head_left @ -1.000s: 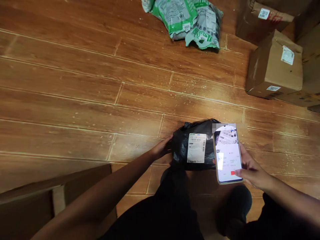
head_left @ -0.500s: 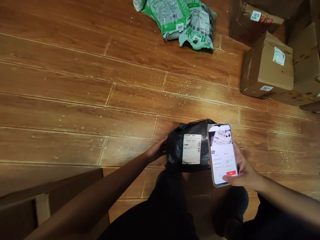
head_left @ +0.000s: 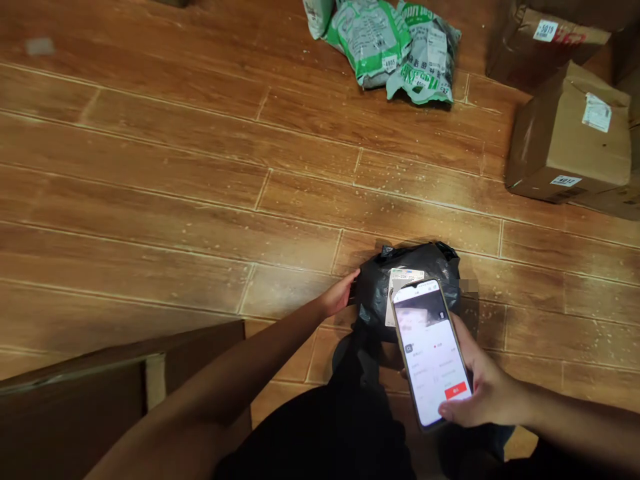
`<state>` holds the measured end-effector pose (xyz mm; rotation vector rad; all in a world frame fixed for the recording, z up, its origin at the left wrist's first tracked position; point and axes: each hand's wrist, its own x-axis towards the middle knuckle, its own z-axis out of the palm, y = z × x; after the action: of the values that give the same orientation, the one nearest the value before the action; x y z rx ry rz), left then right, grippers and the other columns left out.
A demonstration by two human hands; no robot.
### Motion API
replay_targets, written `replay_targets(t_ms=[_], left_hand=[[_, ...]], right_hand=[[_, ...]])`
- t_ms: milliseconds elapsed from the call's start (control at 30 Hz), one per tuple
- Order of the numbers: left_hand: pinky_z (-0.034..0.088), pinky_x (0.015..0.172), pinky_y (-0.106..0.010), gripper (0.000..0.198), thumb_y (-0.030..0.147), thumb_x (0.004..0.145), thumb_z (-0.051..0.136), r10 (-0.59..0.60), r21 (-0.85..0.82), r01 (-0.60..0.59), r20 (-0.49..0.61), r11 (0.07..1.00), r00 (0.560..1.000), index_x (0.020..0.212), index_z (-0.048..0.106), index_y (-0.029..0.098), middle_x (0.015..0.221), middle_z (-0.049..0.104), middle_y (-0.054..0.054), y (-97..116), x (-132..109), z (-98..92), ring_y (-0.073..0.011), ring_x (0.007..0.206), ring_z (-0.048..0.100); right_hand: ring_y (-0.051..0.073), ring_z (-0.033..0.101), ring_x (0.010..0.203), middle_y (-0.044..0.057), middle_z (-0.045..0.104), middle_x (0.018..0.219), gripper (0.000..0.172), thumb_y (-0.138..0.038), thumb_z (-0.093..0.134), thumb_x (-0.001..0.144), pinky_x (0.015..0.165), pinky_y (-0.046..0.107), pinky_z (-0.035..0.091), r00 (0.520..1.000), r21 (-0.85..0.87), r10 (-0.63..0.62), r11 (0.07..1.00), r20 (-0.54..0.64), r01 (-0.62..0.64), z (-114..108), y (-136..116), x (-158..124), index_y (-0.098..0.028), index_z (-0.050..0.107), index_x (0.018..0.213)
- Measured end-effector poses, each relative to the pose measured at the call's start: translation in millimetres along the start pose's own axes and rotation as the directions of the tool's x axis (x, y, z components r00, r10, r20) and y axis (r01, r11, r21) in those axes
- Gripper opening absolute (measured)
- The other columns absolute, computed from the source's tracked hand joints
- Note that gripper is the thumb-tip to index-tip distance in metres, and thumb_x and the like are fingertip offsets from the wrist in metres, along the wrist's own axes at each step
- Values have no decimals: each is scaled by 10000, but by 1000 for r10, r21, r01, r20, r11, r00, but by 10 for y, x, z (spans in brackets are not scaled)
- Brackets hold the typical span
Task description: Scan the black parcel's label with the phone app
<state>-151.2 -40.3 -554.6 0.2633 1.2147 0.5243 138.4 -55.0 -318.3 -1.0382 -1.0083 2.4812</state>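
A black plastic-wrapped parcel [head_left: 373, 287] with a white shipping label [head_left: 406, 274] is in front of my legs at the lower middle. My left hand [head_left: 341, 294] grips its left side, the fingertips partly hidden at the edge. My right hand [head_left: 480, 380] is wrapped round a smartphone [head_left: 425, 363], its thumb resting low on the lit screen near a red button. The phone is over the parcel's front and covers most of the label. A blurred picture of the label shows at the top of the screen.
Green and grey cat litter bags [head_left: 373, 40] lie on the wood-look floor [head_left: 200, 200] at the top. Cardboard boxes [head_left: 570, 133] with number stickers stand at the right. At the lower left, near my left arm, is a large cardboard box [head_left: 65, 420].
My right hand has brought the phone left and down, from the parcel's right side to over its label. The camera view has shifted left, and the screen's picture is now blurred.
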Motion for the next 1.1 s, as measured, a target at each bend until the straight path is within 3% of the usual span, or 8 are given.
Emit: replay_targets(t_ms=[167, 300, 867, 1000, 1100], left_hand=[[455, 1009, -442, 495, 610, 874, 537, -22, -68, 23, 28, 997, 999, 1151, 670, 222, 1176, 711, -82, 19, -39, 14, -321, 1218, 574], [453, 1012, -450, 475, 607, 872, 541, -12, -84, 15, 36, 996, 999, 1156, 672, 250, 1203, 703, -71, 26, -53, 29, -332, 1262, 549], [462, 987, -414, 450, 560, 893, 540, -55, -96, 54, -5, 994, 998, 1154, 676, 219, 1174, 712, -71, 69, -79, 62, -309, 1238, 557], [484, 918, -407, 404, 519, 930, 495, -37, -47, 32, -114, 998, 993, 1088, 676, 193, 1045, 723, -90, 31, 13, 37, -287, 1091, 621], [490, 877, -411, 403, 504, 966, 457, 43, 9, -42, -314, 999, 949, 1072, 635, 158, 981, 683, -86, 1, 76, -5, -234, 954, 634]], right_hand=[[362, 459, 1346, 107, 557, 1367, 1059, -332, 830, 699, 1064, 591, 376, 999, -19, 3, 1000, 43, -3, 97, -2, 2, -360, 145, 1505], [349, 315, 1460, 110, 431, 1522, 1050, -316, 810, 730, 1151, 588, 258, 998, 5, -5, 1000, 59, 5, 115, -33, 14, -383, 113, 1513], [346, 346, 1447, 99, 399, 1559, 1052, -289, 814, 722, 1149, 595, 261, 997, -32, -29, 999, 74, 31, 74, -33, 0, -394, 130, 1515], [332, 353, 1449, 93, 317, 1613, 1026, -320, 808, 744, 1134, 571, 309, 998, 54, -17, 998, 58, 14, 62, -54, 7, -389, 130, 1511], [341, 510, 1338, 87, 440, 1546, 1060, -453, 836, 693, 1073, 565, 403, 998, 170, 56, 984, -14, -53, -2, -17, -11, -419, 158, 1508]])
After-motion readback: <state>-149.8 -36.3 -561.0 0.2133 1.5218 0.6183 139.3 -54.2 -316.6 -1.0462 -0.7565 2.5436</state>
